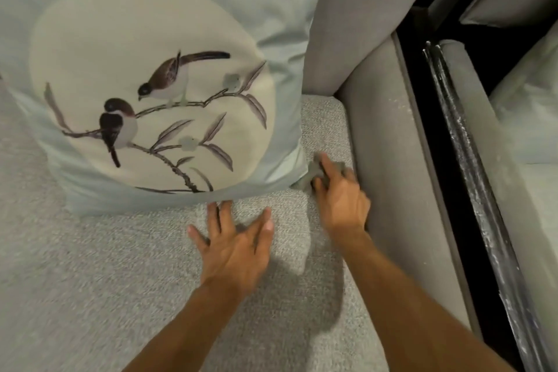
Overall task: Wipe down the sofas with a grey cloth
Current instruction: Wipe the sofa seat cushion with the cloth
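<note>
Presently wiping: our right hand [341, 199], grip closed on the grey cloth [311, 175], at the sofa seat [90, 281], far-right corner, between cushion [151, 84] and armrest [389, 145].
Left hand [238, 248]: grip open, fingers [226, 217] spread flat on the seat; we judge it braces us.
Hidden: most of the cloth under that hand; seat behind cushion.

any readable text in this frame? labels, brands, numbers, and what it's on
None readable.
The cushion bears only a picture of two birds on a branch, no words.
The grey cloth, the sofa seat and the armrest show no label, tag or number.
</note>
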Tool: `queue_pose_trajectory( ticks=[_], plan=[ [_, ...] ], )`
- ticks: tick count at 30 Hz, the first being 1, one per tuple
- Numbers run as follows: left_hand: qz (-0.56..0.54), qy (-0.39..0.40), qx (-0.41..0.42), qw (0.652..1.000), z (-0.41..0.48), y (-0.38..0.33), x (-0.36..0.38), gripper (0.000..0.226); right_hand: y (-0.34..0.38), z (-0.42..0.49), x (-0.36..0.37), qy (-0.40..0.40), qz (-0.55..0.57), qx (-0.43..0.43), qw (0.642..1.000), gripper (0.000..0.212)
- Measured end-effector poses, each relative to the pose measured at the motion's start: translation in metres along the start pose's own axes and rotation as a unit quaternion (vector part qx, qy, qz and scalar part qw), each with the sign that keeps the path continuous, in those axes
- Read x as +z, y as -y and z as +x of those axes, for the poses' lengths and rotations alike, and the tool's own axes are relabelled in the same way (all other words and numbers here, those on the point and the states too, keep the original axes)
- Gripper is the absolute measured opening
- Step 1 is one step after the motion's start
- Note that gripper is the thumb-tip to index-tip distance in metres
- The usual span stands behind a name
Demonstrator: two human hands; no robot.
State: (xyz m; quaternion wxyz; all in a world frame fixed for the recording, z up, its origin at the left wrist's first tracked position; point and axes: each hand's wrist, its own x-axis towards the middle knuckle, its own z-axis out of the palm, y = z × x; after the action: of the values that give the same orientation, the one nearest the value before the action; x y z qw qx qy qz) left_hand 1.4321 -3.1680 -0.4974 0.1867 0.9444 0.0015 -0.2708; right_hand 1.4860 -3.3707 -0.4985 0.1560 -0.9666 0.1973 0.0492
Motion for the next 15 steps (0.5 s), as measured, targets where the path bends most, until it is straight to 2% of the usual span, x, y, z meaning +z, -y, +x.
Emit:
queue_pose_trajectory(
  ticks=[4, 8, 12, 13, 15],
  plan=[
    [0.005, 0.012, 0.007, 1.000, 0.003, 0.004, -0.003, 0.057, 0.005, 0.027, 0.004, -0.015, 0.020, 0.010, 1.000, 0.052],
    [-0.001, 0.024, -0.005, 1.000, 0.005, 0.000, -0.006, 0.056, -0.010, -0.025, 0.008, -0.015, 0.056, 0.048, 0.997, 0.049],
    [-0.013, 0.045, -0.005, 0.999, 0.003, -0.001, -0.011, 0.055, -0.019, -0.099, -0.007, 0.072, 0.022, 0.060, 0.995, 0.055],
    [-0.014, 0.052, -0.006, 0.999, 0.003, -0.001, -0.012, 0.055, -0.019, -0.101, -0.012, 0.067, 0.037, 0.056, 0.996, 0.053],
    [-0.010, 0.059, -0.006, 0.998, 0.004, 0.000, -0.013, 0.056, -0.017, -0.072, -0.015, -0.016, 0.105, 0.054, 0.993, 0.047]
  ],
)
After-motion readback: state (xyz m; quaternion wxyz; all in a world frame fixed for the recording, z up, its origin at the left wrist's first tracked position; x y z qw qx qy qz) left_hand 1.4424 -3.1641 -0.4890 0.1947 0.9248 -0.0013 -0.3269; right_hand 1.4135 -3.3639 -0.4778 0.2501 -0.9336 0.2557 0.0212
